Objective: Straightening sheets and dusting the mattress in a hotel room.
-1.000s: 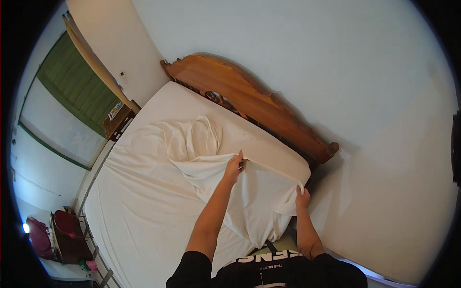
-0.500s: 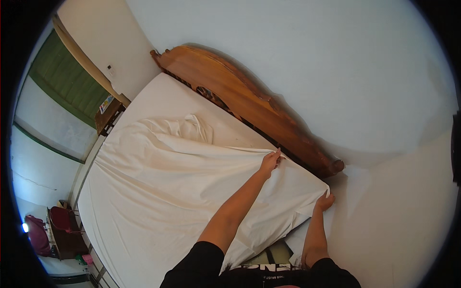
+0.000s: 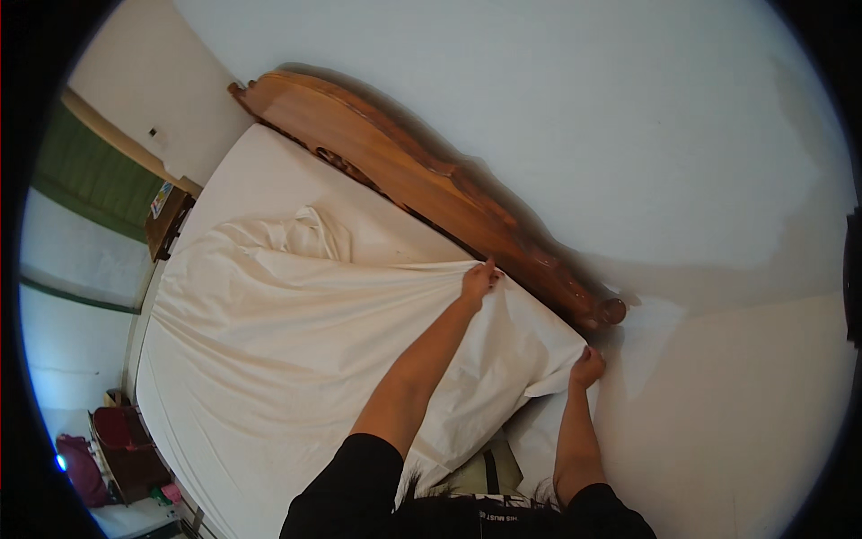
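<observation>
A cream bed sheet (image 3: 296, 332) lies loosely over most of a mattress (image 3: 269, 171), gathered in folds toward the far left. My left hand (image 3: 480, 280) pinches the sheet's upper edge close to the wooden headboard (image 3: 431, 184), and creases run from it leftward. At the mattress's near right corner, by the headboard's end, my right hand (image 3: 587, 367) is closed on the sheet's corner. Between the two hands the sheet is stretched along the mattress edge. Its side hangs down below my right hand.
A pale wall (image 3: 682, 162) stands behind the headboard and runs close along the bed's right side. A small wooden table (image 3: 168, 226) is beyond the bed's far side. At lower left are a red chair (image 3: 117, 428) and a maroon bag (image 3: 83, 467).
My view has shifted, so the bed and headboard appear further left. Both hands keep hold of the sheet, and its near right side hangs with a new folded flap.
</observation>
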The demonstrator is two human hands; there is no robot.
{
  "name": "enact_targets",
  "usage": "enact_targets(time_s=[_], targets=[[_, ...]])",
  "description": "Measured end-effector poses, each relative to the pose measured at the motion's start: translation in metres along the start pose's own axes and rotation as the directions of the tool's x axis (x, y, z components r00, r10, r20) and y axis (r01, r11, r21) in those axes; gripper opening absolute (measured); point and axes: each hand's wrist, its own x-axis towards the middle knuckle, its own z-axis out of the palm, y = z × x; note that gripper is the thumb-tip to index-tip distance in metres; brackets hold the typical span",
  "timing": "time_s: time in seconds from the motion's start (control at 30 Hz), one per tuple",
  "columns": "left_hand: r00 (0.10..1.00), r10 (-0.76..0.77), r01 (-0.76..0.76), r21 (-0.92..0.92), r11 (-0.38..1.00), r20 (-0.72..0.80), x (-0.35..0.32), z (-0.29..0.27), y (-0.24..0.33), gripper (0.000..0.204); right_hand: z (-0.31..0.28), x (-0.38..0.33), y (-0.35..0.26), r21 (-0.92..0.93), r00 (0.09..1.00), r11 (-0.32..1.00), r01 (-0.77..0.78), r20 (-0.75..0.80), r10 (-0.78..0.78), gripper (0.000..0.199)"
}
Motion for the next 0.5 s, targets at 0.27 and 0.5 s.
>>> enact_targets(time_s=[0.27, 0.5], targets=[[0.993, -0.120, 0.121, 0.076, 0.990, -0.008, 0.036, -0.003, -0.011, 0.031, 0.008, 0.012, -0.008, -0.026, 0.985, 0.990, -0.140, 0.096, 0.142, 0.012], [0.982, -0.169, 0.178, 0.122, 0.976, -0.084, 0.056, -0.007, -0.021, 0.024, 0.035, 0.031, 0.023, -0.049, 0.968, 0.991, -0.124, 0.213, 0.132, 0.011]])
